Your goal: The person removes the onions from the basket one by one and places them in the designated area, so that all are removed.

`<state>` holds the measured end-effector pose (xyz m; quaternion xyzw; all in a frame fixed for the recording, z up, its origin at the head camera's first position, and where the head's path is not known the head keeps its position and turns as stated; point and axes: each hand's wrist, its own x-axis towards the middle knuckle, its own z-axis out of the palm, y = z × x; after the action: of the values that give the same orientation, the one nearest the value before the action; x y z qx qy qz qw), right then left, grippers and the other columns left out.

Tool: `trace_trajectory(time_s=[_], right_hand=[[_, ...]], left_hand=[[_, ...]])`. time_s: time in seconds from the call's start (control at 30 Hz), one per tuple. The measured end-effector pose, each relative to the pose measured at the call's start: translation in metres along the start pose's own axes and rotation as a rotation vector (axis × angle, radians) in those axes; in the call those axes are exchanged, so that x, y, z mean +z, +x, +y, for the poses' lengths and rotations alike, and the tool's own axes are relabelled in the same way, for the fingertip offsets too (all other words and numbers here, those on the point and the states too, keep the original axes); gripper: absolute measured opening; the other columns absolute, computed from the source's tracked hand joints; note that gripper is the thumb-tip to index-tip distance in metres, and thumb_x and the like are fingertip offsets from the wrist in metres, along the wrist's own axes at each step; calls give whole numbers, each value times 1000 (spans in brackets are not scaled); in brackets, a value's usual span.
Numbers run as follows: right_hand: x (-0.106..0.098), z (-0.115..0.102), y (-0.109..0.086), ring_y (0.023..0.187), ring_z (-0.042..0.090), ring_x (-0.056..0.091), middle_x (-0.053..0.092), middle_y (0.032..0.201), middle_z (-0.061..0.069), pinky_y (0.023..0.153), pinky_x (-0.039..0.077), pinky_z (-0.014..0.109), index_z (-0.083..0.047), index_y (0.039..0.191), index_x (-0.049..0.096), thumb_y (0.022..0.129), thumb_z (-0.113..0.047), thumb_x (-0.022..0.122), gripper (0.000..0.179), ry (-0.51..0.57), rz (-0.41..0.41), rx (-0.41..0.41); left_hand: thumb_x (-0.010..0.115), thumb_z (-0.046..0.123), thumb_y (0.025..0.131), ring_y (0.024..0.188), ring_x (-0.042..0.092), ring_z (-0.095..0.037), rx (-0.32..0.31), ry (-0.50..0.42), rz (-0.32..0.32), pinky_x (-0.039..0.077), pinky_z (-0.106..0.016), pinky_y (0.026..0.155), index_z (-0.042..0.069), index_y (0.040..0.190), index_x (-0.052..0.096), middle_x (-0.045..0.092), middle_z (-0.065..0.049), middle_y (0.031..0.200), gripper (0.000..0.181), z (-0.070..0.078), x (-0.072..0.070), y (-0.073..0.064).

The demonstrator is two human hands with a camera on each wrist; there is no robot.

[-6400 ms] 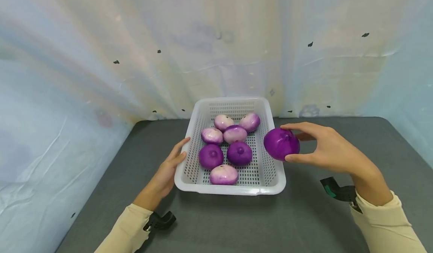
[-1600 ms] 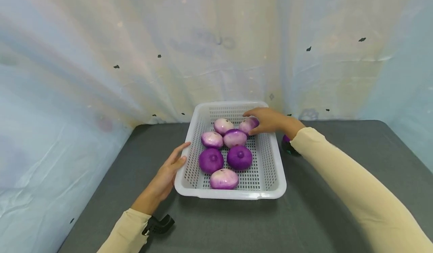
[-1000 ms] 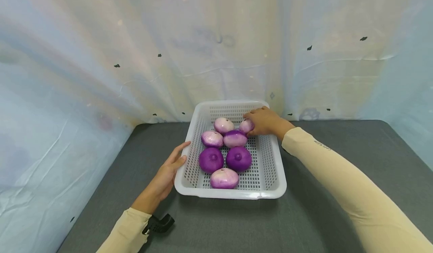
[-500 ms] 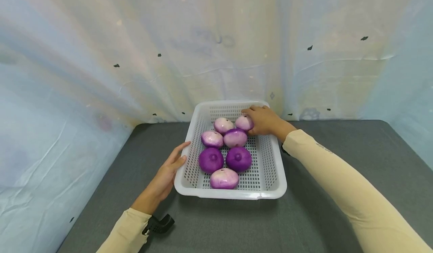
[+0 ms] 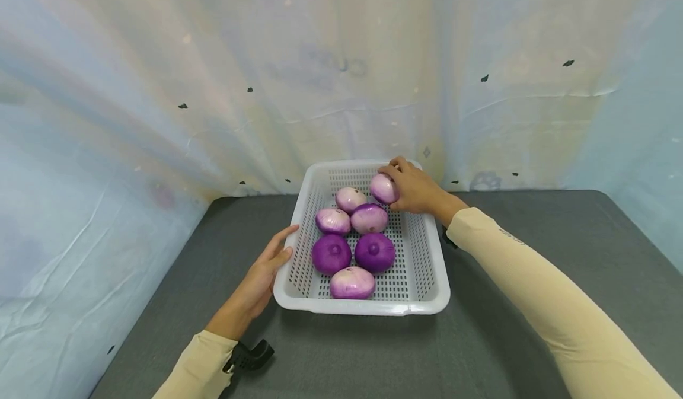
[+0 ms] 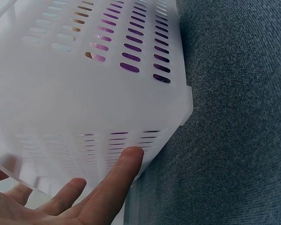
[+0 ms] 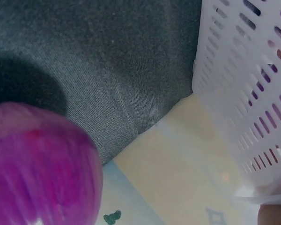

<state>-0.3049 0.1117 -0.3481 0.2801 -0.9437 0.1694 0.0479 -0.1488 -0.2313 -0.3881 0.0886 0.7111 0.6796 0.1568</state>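
My right hand (image 5: 418, 188) grips a pale purple-and-white onion (image 5: 383, 188) in the far right corner of a white perforated plastic basket (image 5: 363, 307). The onion is tilted and sits a little higher than those around it. At the basket's left side, my left hand (image 5: 258, 277) holds the rim, with the thumb over it. In the left wrist view, the fingers (image 6: 114, 187) lie along the basket's outer wall. Several other onions stay in the basket, among them two dark purple ones, with one dark purple onion (image 5: 374, 252) near the middle.
Outside the basket, a purple onion (image 7: 42, 168) shows in the right wrist view by the dark grey tabletop (image 7: 117, 61); my right arm hides it in the head view. A pale patterned curtain (image 5: 341, 91) hangs right behind the table.
Earlier, my right hand held a dark purple onion at the basket's right edge. Since then it has reached into the far corner, gripped the pale onion and tilted it up. My left hand stays put.
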Motion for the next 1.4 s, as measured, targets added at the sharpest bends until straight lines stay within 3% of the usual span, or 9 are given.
trace_trajectory(time_s=[0.23, 0.5, 0.73, 0.97, 1.17, 1.4], right_hand=[[0, 0, 1, 123, 34, 53, 49, 139, 13, 105, 42, 52, -9, 138, 44, 65, -25, 94, 90, 73, 32, -16], [-3, 2, 1, 132, 36, 44, 42, 146, 15, 106, 41, 57, -30, 148, 41, 68, -26, 93, 96, 100, 15, -21], [-3, 4, 0, 126, 34, 48, 50, 138, 14, 102, 43, 56, -23, 140, 43, 63, -30, 95, 93, 119, 28, 47], [2, 4, 0, 117, 33, 52, 43, 133, 16, 99, 48, 51, -7, 132, 34, 66, -21, 93, 90, 218, 85, 20], [5, 4, 2, 117, 35, 53, 32, 141, 15, 97, 50, 52, -17, 144, 28, 72, -19, 88, 94, 222, 82, 52], [5, 3, -1, 132, 34, 43, 43, 145, 14, 105, 43, 56, -14, 143, 43, 73, -29, 87, 83, 225, 101, 107]], left_hand=[[35, 37, 109, 140, 39, -43, 5, 5, -9, 47, -46, 96, 32, 157, 19, 22, -9, 163, 51, 0, -1, 0], [34, 37, 109, 139, 40, -43, 19, 6, -6, 48, -45, 95, 32, 157, 19, 24, -10, 161, 50, 0, -1, 1], [35, 35, 109, 140, 39, -43, 8, -17, -13, 48, -44, 96, 32, 157, 19, 22, -8, 163, 51, 0, 2, 6], [35, 34, 109, 140, 39, -41, 3, -21, 1, 48, -43, 96, 33, 156, 20, 22, -6, 163, 50, -1, 0, 4], [36, 36, 109, 140, 40, -43, -5, -10, 8, 48, -47, 97, 33, 156, 21, 23, -7, 163, 50, -3, -2, 3], [37, 37, 108, 139, 40, -42, -26, -10, 2, 49, -44, 95, 35, 156, 20, 22, -6, 164, 51, 0, -2, 1]])
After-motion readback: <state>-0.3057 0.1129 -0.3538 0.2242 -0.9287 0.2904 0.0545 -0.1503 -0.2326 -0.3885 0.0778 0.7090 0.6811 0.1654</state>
